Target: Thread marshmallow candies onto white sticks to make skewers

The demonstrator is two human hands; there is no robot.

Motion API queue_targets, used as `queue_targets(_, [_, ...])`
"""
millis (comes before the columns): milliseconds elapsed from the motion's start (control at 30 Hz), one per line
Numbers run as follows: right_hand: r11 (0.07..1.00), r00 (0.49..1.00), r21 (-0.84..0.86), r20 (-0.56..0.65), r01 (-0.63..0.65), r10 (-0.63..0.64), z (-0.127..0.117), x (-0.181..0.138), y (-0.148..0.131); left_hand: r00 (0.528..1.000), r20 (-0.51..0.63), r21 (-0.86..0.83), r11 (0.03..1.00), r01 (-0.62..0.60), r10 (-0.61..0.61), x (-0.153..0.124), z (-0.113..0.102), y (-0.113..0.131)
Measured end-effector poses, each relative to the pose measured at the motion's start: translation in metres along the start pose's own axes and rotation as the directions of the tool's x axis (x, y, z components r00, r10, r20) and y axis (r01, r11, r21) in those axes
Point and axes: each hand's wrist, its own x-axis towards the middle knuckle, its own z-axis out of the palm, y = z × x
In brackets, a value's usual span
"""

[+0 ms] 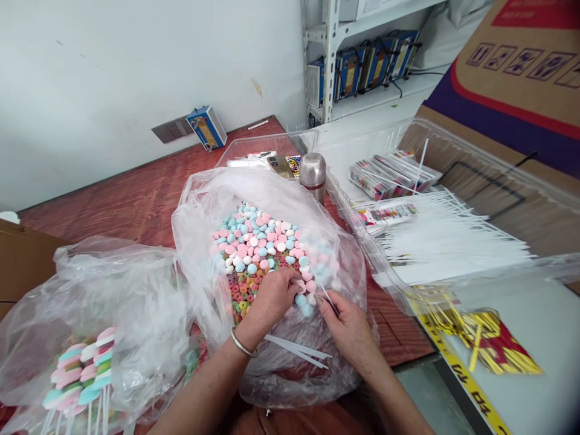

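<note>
Spillage ranks as the first risk: the clear bag (199, 205) lies wide open on the table (136, 187), its film slack and creased, and a tug on its edge could send the round candies (254, 241) rolling out. Breakage is the second. The left hand (278, 293) appears narrowed on a pink candy (299, 286); the right hand (348, 325) pinches a thin white stick (324, 293), its tip near that candy. Should the stick meet the candy off-centre or under too much force, the candy could crack, the stick could bend, or the tip could slip towards the left hand. Whether tip and candy touch cannot be told. Third, the spare sticks (296, 348) lie loose on the bag's near part, between the wrists, and could slide off if the film shifts.

Condition of the round candies: they rest heaped inside the open bag. Each is smooth, rounded and flattish, in pale pink, light blue or white. Small ring candies (244, 290) in red, orange, yellow and green show beside them on the near side; several round pieces at the right look hazy behind the film
</note>
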Motion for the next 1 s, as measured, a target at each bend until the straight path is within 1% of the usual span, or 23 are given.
queue_targets(67, [1.000,1.000,0.004,0.000,-0.001,0.001,0.000,0.000,0.000,0.998,-0.037,0.123,0.992,-0.037,0.041,-0.002,0.002,0.001])
queue_targets(100, [1.000,1.000,0.006,0.002,0.000,0.000,0.000,0.000,0.001,0.998,-0.037,0.162,0.985,-0.051,0.058,-0.003,0.003,0.002])
queue_targets(200, [1.000,1.000,0.003,0.009,0.004,-0.004,0.000,-0.001,0.002,0.996,-0.031,0.193,0.978,-0.074,0.081,-0.008,0.005,0.003])
queue_targets(300, [1.000,1.000,-0.020,0.019,0.005,-0.005,0.002,0.000,0.001,0.994,-0.062,0.158,0.985,-0.075,0.086,-0.012,0.006,0.002])
queue_targets(400, [0.997,1.000,-0.076,0.005,0.028,-0.027,0.007,0.005,-0.003,0.993,-0.099,0.107,0.993,-0.059,0.069,-0.014,0.005,0.001])
queue_targets(500, [0.972,0.997,-0.223,-0.006,0.073,-0.076,0.016,0.015,-0.009,0.992,-0.121,0.041,0.999,-0.024,0.029,-0.014,0.004,-0.001])
queue_targets(600, [0.941,0.997,-0.330,-0.002,0.074,-0.079,0.025,0.025,-0.011,0.995,-0.094,-0.026,1.000,0.006,-0.009,-0.011,0.001,-0.005])
queue_targets(667, [0.941,0.997,-0.332,0.003,0.070,-0.073,0.027,0.029,-0.010,0.996,-0.086,-0.061,0.998,0.001,-0.007,-0.009,-0.001,-0.007])
queue_targets(733, [0.946,0.998,-0.318,0.006,0.068,-0.069,0.026,0.031,-0.008,0.994,-0.100,-0.063,0.997,-0.041,0.034,-0.006,-0.002,-0.008])
queue_targets(833, [0.957,0.999,-0.284,0.001,0.053,-0.055,0.024,0.033,-0.004,0.989,-0.112,0.026,0.995,-0.092,0.095,-0.004,0.000,-0.006])
queue_targets(933, [0.965,0.999,-0.260,-0.013,0.042,-0.047,0.024,0.034,-0.002,0.990,-0.105,0.131,0.988,-0.080,0.095,-0.003,0.005,-0.003])
queue_targets(1000, [0.968,0.999,-0.246,-0.022,0.042,-0.049,0.025,0.035,-0.001,0.990,-0.105,0.170,0.983,-0.071,0.090,-0.004,0.008,-0.002])
